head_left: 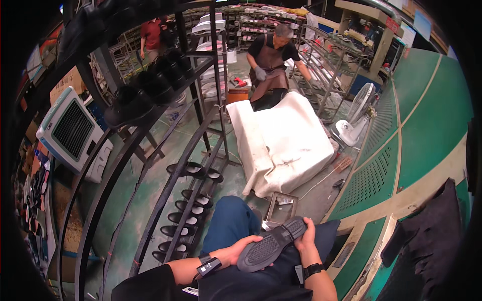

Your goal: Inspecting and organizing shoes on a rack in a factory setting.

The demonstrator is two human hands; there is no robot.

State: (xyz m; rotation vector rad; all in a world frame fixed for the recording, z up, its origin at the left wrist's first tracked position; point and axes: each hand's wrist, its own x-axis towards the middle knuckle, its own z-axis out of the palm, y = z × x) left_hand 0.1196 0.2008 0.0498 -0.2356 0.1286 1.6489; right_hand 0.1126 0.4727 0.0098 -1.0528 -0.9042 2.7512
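A black shoe sole (271, 246) lies tilted above my lap, its patterned tread and heel facing up. Whether an upper is attached beneath it I cannot tell. My left hand (242, 250) grips it along the broad toe end, thumb on the near edge and fingers partly hidden underneath. At the heel end, my right hand (306, 238) is closed around the side, with the thumb near the tip. Both wrists wear dark bands, and the left one carries a small black box (209, 267).
A metal rack (145, 241) with black shoes (181, 218) stands at left. Ahead is a block under white cloth (281, 135), with a person in an apron (271, 70) behind it. Green machine panels (432, 120), a fan (354, 115) and dark cloth (427, 241) line the right.
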